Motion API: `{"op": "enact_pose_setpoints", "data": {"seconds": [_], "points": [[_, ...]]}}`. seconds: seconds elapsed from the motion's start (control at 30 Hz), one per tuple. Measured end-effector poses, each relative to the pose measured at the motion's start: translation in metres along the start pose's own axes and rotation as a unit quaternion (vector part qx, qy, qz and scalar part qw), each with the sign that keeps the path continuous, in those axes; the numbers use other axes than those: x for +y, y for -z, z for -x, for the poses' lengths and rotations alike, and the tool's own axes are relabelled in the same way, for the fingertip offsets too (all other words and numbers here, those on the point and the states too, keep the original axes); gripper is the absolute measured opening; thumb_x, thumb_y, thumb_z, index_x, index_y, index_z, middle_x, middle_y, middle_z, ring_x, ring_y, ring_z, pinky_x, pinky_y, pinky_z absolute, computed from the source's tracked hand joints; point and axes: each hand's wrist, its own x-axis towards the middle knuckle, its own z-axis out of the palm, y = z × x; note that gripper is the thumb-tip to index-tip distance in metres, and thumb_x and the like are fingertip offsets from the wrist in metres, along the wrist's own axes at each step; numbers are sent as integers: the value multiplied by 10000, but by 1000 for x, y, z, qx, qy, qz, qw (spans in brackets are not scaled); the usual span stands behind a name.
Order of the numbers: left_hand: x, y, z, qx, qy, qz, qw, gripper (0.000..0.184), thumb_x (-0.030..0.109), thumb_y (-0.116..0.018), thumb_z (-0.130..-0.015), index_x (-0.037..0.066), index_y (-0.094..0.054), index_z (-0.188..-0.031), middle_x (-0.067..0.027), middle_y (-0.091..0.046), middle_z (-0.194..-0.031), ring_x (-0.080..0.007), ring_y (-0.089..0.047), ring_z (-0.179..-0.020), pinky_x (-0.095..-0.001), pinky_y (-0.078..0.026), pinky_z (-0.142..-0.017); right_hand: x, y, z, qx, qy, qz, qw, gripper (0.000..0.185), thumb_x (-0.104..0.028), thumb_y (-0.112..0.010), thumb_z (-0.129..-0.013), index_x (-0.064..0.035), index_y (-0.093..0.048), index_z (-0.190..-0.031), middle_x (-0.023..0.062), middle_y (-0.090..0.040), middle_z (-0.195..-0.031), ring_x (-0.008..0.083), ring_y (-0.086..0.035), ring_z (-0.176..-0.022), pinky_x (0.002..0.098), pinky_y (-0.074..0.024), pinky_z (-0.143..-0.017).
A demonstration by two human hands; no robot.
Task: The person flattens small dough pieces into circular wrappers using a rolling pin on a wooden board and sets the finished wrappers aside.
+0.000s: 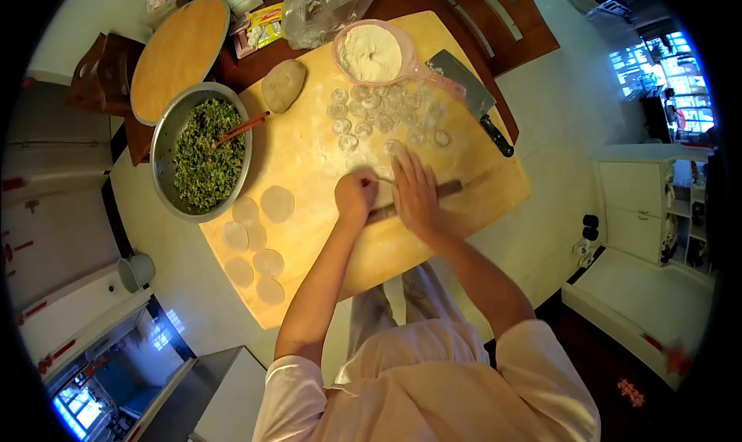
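Observation:
My left hand [357,197] is closed, its fingers pinching the edge of a thin pale dough wrapper [384,180] that is mostly hidden between the hands. Flat across a wooden rolling pin [450,187] lies my right hand [417,193], fingers stretched forward and palm on the pin. Just beyond its fingertips sit several small floured dough pieces [384,122]. Rolled round wrappers [277,203] lie at the board's left, some overlapping. All of this rests on a floured wooden board [479,198].
A steel bowl [159,160] of chopped green filling with red chopsticks [249,126] stands left. Farther back are a dough lump [284,85], a pink scoop of flour [371,53] and a cleaver [468,86]. A round wooden board [179,55] leans behind the bowl.

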Motion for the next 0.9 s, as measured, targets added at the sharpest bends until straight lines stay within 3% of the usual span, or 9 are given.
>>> {"op": "enact_pose_setpoints", "data": {"seconds": [0.07, 0.17, 0.23, 0.3, 0.4, 0.53, 0.67, 0.77, 0.9], "points": [[-38, -6, -2, -35, 91, 191, 977, 81, 128, -738, -767, 75, -702, -815, -75, -666, -698, -226, -642, -659, -352, -503, -640, 0, 6, 27, -21, 10, 22, 999, 513, -195, -584, -890, -10, -474, -1356, 163, -336, -1512, 315, -326, -1393, 524, -293, -1088], [-25, -1, 6, -77, 43, 55, 995, 119, 147, -750, -741, 76, -701, -823, -96, -667, -713, -257, -649, -685, -369, -507, -655, 2, -9, 2, 27, 15, -1, 1000, 500, -120, -549, -893, 8, -454, -1367, 179, -337, -1506, 331, -315, -1394, 538, -276, -1084], [18, 4, 11, -7, -52, -112, 992, 119, 176, -695, -726, 112, -716, -824, -144, -674, -771, -331, -647, -730, -423, -504, -657, 1, -10, -43, 33, 5, -20, 999, 496, -123, -546, -896, 7, -454, -1366, 177, -341, -1504, 327, -321, -1391, 537, -281, -1081], [26, -3, -1, -20, -26, -220, 975, 102, 168, -666, -730, 133, -723, -807, -141, -680, -785, -327, -652, -744, -421, -505, -659, -1, -11, -54, 45, -8, -30, 999, 490, -129, -539, -902, 5, -456, -1365, 174, -342, -1503, 326, -323, -1389, 528, -283, -1081], [19, 7, 2, 4, -47, -138, 989, 86, 159, -664, -745, 109, -720, -787, -148, -681, -766, -325, -656, -730, -414, -512, -660, -2, -6, -14, 11, -2, -9, 1000, 493, -138, -544, -904, 4, -454, -1367, 171, -343, -1502, 326, -330, -1382, 517, -288, -1083], [-23, 11, 2, -47, 101, 171, 979, 89, 148, -703, -740, 84, -705, -802, -131, -682, -751, -303, -653, -714, -403, -508, -675, -2, 4, 37, -16, 24, 24, 999, 489, -172, -569, -896, -10, -480, -1349, 151, -358, -1500, 315, -346, -1373, 514, -298, -1085], [18, 12, 10, -28, -74, -147, 986, 106, 129, -699, -744, 84, -710, -839, -157, -667, -748, -331, -645, -710, -416, -496, -653, -1, -10, -39, 22, 17, 17, 999, 498, -189, -575, -897, -8, -476, -1350, 156, -348, -1506, 314, -343, -1374, 503, -292, -1091], [30, 8, -5, -36, -63, -244, 967, 101, 145, -674, -753, 91, -720, -824, -163, -673, -766, -336, -655, -742, -413, -505, -672, -1, -12, -55, 45, -4, -20, 999, 500, -196, -580, -892, -4, -479, -1342, 159, -351, -1501, 315, -344, -1372, 498, -285, -1094], [15, 22, 5, 4, 1, -77, 997, 52, 138, -671, -772, 91, -694, -773, -125, -681, -755, -298, -657, -716, -388, -506, -653, -5, 4, 12, 5, 11, -3, 1000, 493, -185, -590, -876, -2, -492, -1324, 161, -363, -1491, 316, -333, -1383, 514, -280, -1093]]}}
